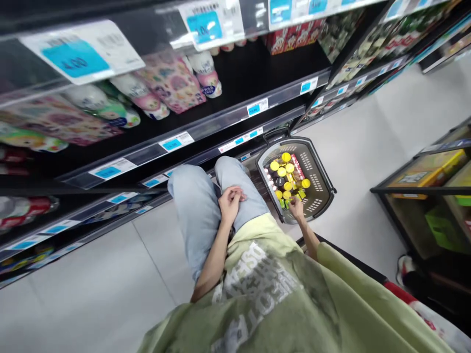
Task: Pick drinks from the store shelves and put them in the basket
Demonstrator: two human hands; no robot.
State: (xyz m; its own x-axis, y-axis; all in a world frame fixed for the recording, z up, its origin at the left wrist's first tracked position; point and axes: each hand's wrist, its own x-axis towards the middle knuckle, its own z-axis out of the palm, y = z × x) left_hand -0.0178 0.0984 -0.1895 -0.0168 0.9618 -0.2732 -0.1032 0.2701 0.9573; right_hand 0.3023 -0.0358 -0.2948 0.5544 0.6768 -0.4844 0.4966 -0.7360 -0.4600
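Observation:
My left hand [231, 201] rests on my jeans at the right thigh, its fingers loosely curled in and nothing visible in them. To the right, my right hand [296, 208] reaches down into a dark shopping basket [315, 196]. Its fingertips are bunched together at the small green packets [286, 202] near the basket's lower side; whatever they pinch is too small to make out. Several yellow-lidded containers [290, 168] fill the basket's middle, with a black-lidded one [280, 181] among them. A red strip-like pack [297, 166] lies along their right side, and small white-topped items line the left.
Shelves with price tags [175, 142] run along my front, holding bottles [206, 76], pink patterned packs [176, 81] and red boxes [294, 38]. A dark display rack [415, 191] with yellow boxes stands at the right. Below it shows another person's shoe [405, 267].

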